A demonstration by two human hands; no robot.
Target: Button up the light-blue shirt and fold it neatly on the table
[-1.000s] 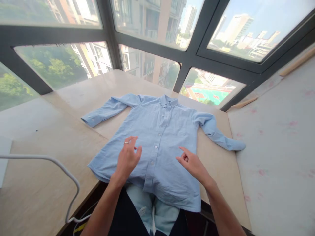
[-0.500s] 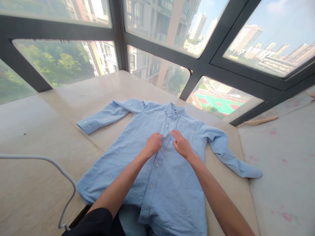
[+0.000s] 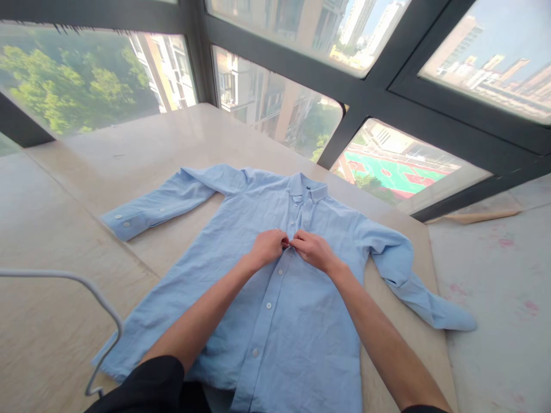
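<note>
The light-blue shirt (image 3: 322, 332) lies face up on the pale surface (image 3: 172, 137), collar (image 3: 318, 193) at twelve o'clock, sleeves (image 3: 161, 201) towards nine and four. Left hand (image 3: 269, 246) and right hand (image 3: 316, 250) meet mid-chest, both pinching the front placket (image 3: 262, 328); any button between them is hidden. Seemingly done: shirt spread out. Seemingly left: the pinched spot, and the open-looking collar; whether the buttons (image 3: 269, 306) towards seven o'clock are fastened, I cannot tell

On my feed I record: grey cable (image 3: 51, 274), lower left; trees (image 3: 64, 86) outside, upper left; dark window frame (image 3: 361, 94) across the top; flower-patterned wall (image 3: 495, 275), lower right.
</note>
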